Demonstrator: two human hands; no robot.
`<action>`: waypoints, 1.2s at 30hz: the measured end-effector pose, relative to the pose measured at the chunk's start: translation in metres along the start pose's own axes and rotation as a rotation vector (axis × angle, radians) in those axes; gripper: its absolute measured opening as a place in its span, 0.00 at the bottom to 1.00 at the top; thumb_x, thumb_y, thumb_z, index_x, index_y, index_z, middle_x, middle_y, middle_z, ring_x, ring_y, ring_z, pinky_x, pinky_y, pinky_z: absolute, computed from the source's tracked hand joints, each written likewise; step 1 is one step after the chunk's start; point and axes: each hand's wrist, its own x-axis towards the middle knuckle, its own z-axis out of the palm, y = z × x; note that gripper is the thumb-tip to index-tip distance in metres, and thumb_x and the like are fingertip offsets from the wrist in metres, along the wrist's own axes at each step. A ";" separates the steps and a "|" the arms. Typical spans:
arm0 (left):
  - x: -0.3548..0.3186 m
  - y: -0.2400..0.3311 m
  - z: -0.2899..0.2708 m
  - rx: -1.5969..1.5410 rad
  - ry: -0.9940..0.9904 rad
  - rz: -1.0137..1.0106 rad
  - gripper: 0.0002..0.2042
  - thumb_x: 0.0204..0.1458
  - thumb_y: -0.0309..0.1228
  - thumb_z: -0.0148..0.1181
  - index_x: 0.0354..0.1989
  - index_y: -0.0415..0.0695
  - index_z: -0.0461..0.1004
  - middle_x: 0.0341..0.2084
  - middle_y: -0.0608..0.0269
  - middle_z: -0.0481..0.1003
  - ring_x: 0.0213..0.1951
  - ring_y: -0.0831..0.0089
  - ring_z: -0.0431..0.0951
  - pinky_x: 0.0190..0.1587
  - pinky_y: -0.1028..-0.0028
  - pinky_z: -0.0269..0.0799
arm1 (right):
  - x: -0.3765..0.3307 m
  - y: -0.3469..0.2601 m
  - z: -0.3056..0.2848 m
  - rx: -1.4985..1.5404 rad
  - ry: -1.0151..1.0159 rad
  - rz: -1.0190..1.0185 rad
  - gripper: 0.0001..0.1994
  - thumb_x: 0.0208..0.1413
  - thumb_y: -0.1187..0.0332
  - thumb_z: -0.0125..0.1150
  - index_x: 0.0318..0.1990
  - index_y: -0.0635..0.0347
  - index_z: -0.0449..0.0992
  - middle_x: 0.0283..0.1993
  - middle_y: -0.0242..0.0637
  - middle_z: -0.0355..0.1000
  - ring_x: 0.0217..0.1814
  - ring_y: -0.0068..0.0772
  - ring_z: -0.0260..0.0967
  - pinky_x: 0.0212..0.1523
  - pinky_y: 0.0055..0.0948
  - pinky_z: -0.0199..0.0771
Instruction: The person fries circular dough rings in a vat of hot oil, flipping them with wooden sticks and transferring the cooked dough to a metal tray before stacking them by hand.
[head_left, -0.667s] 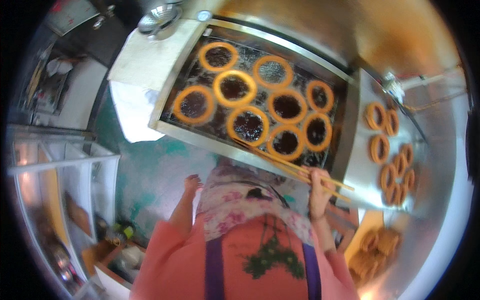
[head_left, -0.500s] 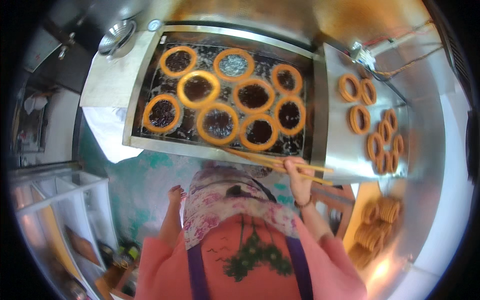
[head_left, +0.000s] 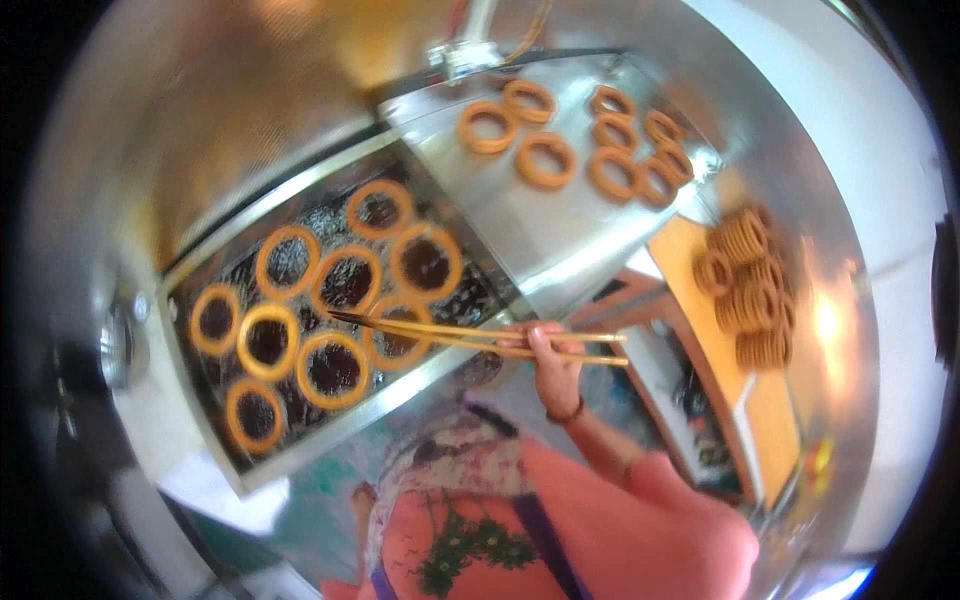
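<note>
My right hand [head_left: 548,350] is shut on a pair of long wooden chopsticks [head_left: 440,330]. Their tips reach out over the fryer vat [head_left: 400,385], close to a dough ring [head_left: 333,368] near the front rim. Several golden rings float in the dark bubbling oil. To the right of the vat, several more fried rings [head_left: 545,160] lie on the sloped steel draining tray [head_left: 560,220]. My left hand is out of the picture.
Stacks of fried rings [head_left: 755,290] sit on an orange surface at the right. A round metal object [head_left: 118,340] is at the vat's left end. My floral apron [head_left: 450,460] and pink sleeve fill the lower middle.
The view has swung and tilted, so the fryer now sits at the left and the draining tray at the top. The chopstick tips have moved out over the oil.
</note>
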 end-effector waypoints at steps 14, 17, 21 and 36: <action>0.211 0.188 -0.134 -0.920 -0.257 -0.489 0.06 0.51 0.27 0.49 0.28 0.38 0.70 0.20 0.65 0.68 0.25 0.75 0.69 0.28 0.77 0.66 | 0.011 -0.015 -0.097 0.109 0.639 -0.279 0.08 0.57 0.72 0.50 0.35 0.69 0.71 0.35 0.41 0.73 0.37 0.31 0.73 0.38 0.25 0.74; 0.217 0.233 -0.154 -0.862 -0.275 -0.393 0.05 0.51 0.26 0.50 0.29 0.38 0.70 0.21 0.64 0.68 0.26 0.75 0.69 0.28 0.77 0.66 | 0.013 0.001 -0.104 0.081 0.566 -0.275 0.09 0.57 0.70 0.50 0.36 0.68 0.72 0.35 0.39 0.73 0.39 0.28 0.72 0.40 0.23 0.73; 0.213 0.277 -0.181 -0.811 -0.278 -0.303 0.05 0.51 0.26 0.50 0.30 0.38 0.71 0.21 0.64 0.68 0.26 0.75 0.70 0.29 0.77 0.66 | 0.013 0.013 -0.115 -0.322 0.361 -0.288 0.09 0.55 0.71 0.52 0.40 0.65 0.72 0.40 0.40 0.72 0.40 0.31 0.72 0.42 0.26 0.72; 0.186 0.420 -0.275 -0.851 -0.353 0.297 0.06 0.50 0.21 0.51 0.36 0.36 0.71 0.28 0.62 0.71 0.31 0.75 0.71 0.36 0.77 0.68 | 0.045 0.049 -0.177 -1.128 -0.443 -0.722 0.18 0.51 0.65 0.51 0.49 0.60 0.68 0.52 0.42 0.65 0.57 0.37 0.59 0.64 0.40 0.48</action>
